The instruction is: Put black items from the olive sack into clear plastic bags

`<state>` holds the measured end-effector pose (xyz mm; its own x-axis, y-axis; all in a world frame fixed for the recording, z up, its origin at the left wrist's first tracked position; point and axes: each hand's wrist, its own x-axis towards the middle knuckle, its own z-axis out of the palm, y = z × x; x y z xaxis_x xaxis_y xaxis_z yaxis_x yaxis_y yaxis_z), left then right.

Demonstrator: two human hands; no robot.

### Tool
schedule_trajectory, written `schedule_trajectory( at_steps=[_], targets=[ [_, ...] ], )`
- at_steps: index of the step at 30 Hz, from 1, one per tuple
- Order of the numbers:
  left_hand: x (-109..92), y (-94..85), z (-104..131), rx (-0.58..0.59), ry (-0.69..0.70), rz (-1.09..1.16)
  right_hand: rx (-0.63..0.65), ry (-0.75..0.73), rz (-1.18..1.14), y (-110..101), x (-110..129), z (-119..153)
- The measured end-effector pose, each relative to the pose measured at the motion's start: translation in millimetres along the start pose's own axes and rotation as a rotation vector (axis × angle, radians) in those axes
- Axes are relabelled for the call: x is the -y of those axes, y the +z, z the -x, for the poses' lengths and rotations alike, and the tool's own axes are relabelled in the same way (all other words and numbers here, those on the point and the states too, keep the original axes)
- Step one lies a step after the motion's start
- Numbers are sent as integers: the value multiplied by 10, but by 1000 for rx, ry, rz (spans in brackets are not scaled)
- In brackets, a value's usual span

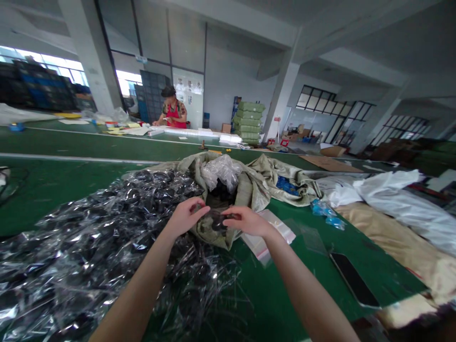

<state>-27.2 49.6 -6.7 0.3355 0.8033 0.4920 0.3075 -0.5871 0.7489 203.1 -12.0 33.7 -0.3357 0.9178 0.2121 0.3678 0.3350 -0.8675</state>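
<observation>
A large heap of dark items in clear plastic bags (117, 228) covers the left of the green table. In the middle lies a grey-green woven sack (245, 190), its mouth open and dark items inside. My left hand (187, 216) is at the near rim of the sack, thumb and index finger apart, with nothing visible between them. Opposite it, my right hand (247, 221) has its thumb and fingers around the edge of a dark item in clear plastic (218, 221), which is blurred. Crumpled clear plastic (221, 171) rests at the sack's far side.
Flat clear bags (267, 235) lie beside my right hand, a phone (354, 279) farther right. A second sack (285, 178) holds blue items; small blue packets (327, 213) lie nearby. White bags (399, 199) fill the right edge. A co-worker in a red apron (174, 114) stands across the table.
</observation>
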Motion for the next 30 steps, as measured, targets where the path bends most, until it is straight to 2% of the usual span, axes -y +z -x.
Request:
schedule_trajectory(
  at_steps=[3,5,7,9,13,16,24,30],
  targets=[
    [-64,77,-41,231,26,194,179,-52,34,-207,222,1],
    [-129,191,-31,286,8,303,263,-50,21,-291,316,-18],
    [-184,319,2,239,-35,370,312,-50,4,-343,362,-36],
    [-216,441,40,144,-94,429,317,-44,-9,-380,379,-43],
    [-225,609,95,-68,-245,612,209,-13,5,-431,417,3],
    [-238,657,106,-162,-297,691,114,-56,-2,-435,444,60],
    [-249,681,121,-218,-296,699,13,-271,134,-412,343,77],
    [-239,691,112,-266,-259,715,-5,-350,323,-406,458,93]
  ],
)
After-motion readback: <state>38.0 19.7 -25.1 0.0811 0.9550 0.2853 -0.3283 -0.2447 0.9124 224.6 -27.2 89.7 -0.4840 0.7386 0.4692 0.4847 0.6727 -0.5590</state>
